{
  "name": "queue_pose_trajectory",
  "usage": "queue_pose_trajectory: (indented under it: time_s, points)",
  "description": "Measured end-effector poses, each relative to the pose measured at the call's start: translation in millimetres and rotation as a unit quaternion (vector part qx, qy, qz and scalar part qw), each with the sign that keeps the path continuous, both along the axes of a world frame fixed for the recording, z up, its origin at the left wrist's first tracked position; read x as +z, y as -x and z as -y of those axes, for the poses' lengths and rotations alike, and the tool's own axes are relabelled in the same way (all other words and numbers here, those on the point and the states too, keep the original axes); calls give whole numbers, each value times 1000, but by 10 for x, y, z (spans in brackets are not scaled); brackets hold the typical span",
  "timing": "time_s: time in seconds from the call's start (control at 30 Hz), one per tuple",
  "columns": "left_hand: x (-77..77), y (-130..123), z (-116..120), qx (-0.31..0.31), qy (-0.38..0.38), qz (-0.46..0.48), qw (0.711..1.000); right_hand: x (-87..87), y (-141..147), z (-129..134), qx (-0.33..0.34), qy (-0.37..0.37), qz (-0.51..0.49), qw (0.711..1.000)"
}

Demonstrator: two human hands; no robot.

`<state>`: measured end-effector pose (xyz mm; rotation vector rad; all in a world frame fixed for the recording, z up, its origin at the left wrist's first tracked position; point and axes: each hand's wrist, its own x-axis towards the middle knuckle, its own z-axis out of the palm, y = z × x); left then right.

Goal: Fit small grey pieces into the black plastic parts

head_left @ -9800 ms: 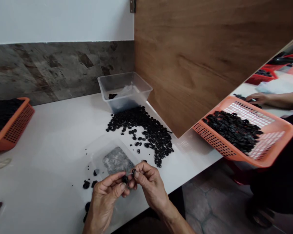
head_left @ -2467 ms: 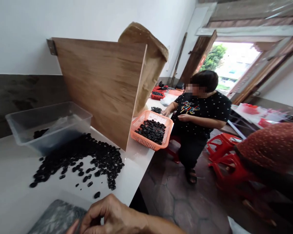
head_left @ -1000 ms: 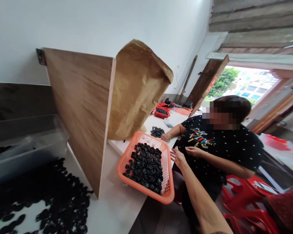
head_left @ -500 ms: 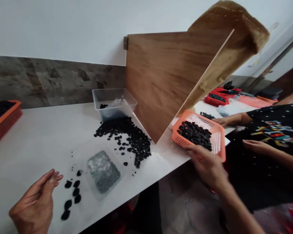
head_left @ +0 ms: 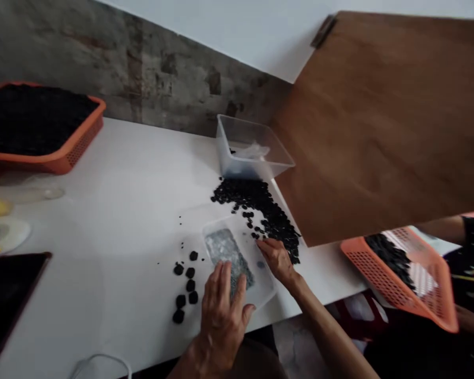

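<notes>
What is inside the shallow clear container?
Greyish contents, too fine to tell apart, lie in the container. A dark spot shows at its right; inside or beneath, I cannot tell. What the left hand covers cannot be seen.

Half a second ago the left hand (head_left: 223, 310) hung over the counter (head_left: 130, 210), well apart from the shallow clear tray (head_left: 263, 292); now its extended fingers are over that tray. The right hand (head_left: 278, 260) has left its place before the near orange basket (head_left: 379, 276), and its fingertips are at the loose black pieces (head_left: 257, 230). The view has swung left, bringing in a tape roll (head_left: 13, 234).
</notes>
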<state>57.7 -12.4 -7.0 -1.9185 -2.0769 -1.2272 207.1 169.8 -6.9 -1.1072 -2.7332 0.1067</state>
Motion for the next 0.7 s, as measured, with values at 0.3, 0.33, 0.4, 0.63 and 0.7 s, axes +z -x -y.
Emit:
queue_pose_trajectory:
  time_s: [0.3, 0.33, 0.4, 0.63, 0.7]
  points:
    - [-176, 406, 277, -23, -41, -36, 998, -128, -7, -95, -37, 24, -58, 997]
    - [-247, 483, 366, 6, -7, -61, 998, -132, -42, -77, -59, 17, -76, 995]
    - [-383, 626, 498, 60, 65, -100, 991, -124, -126, 4, -95, 4, -107, 990]
    - [-547, 919, 168, 27, 159, -162, 974, -134, -288, 288, -102, 7, -157, 982]
    - [-588, 995, 51, 8, 146, -161, 976, -206, -227, 264, -96, -2, -163, 982]
